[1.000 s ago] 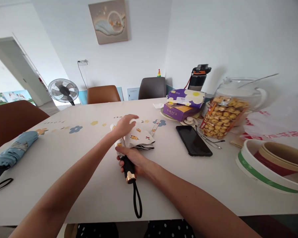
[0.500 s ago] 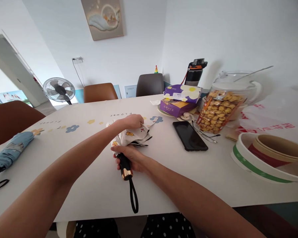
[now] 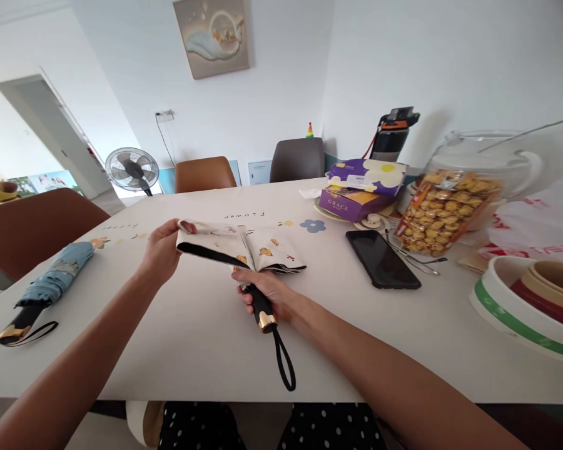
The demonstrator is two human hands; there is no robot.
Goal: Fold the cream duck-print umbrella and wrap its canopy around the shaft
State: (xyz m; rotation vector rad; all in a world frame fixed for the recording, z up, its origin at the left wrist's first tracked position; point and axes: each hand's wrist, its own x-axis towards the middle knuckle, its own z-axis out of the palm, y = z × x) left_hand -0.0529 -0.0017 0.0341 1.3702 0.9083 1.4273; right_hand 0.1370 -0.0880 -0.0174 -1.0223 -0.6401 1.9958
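A folding umbrella (image 3: 272,247) with white, cartoon-printed fabric and a black and gold handle lies across the middle of my view. My right hand (image 3: 265,290) is wrapped round the top of its handle, and a black wrist loop hangs from the handle's end. My left hand (image 3: 164,247) pinches one fabric panel and holds it stretched out to the left, its dark underside showing along the edge. The other folds lie bunched to the right of the shaft. At the left, a blue folded umbrella (image 3: 59,278) rests on the table, touched by neither hand.
On the white table (image 3: 169,356) lie a black phone (image 3: 382,259) and glasses (image 3: 417,253). Behind are a purple box (image 3: 349,201), a tissue pack (image 3: 366,176), a bottle (image 3: 391,137) and a snack-filled jug (image 3: 455,200). Paper bowls (image 3: 497,306) stand at right.
My left hand has moved from the right side of the umbrella to its left, drawing a fabric panel out. My right hand keeps its hold on the handle. The view has shifted left.
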